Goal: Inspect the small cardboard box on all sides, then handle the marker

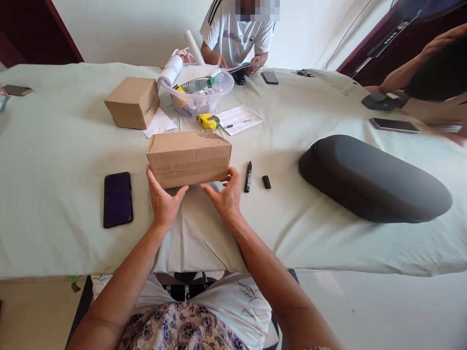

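Observation:
A closed brown cardboard box [188, 156] lies in front of me on the pale tablecloth [58, 160]. My left hand [163, 199] touches its near left lower corner, fingers spread and thumb out. My right hand [225, 194] rests against its near right lower edge, fingers also apart. Neither hand wraps around the box. A black marker [248, 177] and its loose cap [266, 182] lie just right of my right hand.
A black phone [117, 199] lies left of my hands. Behind are a second cardboard box [133, 102], a yellow tape measure [207, 121], a clear plastic bowl [199, 95] and papers [239, 119]. A dark grey case [372, 177] sits right. One person sits opposite, another's arm [412, 68] is at the right.

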The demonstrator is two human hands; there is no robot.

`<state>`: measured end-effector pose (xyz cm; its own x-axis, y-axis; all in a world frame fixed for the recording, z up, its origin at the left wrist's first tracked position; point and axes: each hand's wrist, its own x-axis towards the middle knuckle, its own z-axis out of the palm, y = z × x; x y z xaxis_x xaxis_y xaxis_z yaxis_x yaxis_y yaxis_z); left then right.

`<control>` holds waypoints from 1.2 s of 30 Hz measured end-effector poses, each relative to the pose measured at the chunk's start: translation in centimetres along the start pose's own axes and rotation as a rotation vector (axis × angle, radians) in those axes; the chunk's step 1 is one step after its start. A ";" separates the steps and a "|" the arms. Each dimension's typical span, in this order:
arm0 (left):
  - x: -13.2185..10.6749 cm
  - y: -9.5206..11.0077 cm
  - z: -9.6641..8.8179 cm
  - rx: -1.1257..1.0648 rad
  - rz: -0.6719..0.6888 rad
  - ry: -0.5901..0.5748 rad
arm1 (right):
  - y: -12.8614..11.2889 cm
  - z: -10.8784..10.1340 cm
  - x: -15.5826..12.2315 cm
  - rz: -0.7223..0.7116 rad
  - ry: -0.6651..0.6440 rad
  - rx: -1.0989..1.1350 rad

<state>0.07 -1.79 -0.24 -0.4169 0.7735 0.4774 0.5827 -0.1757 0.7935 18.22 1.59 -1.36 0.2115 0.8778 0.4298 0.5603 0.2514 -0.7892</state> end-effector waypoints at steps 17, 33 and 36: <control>-0.2 0.9 0.4 0.042 -0.020 0.008 | -0.5 0.5 -0.5 0.014 0.040 -0.071; 1.6 -2.7 -0.8 -0.021 -0.182 -0.050 | -1.2 -0.5 -1.1 -0.262 -0.139 -0.018; 1.4 -2.5 -0.5 -0.009 -0.129 -0.050 | -2.1 -0.3 -1.8 -0.448 -0.262 0.017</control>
<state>-2.36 -0.58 -1.36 -0.4527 0.8194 0.3518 0.5201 -0.0778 0.8505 16.87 -0.67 -0.36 -0.2552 0.7546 0.6045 0.5359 0.6308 -0.5612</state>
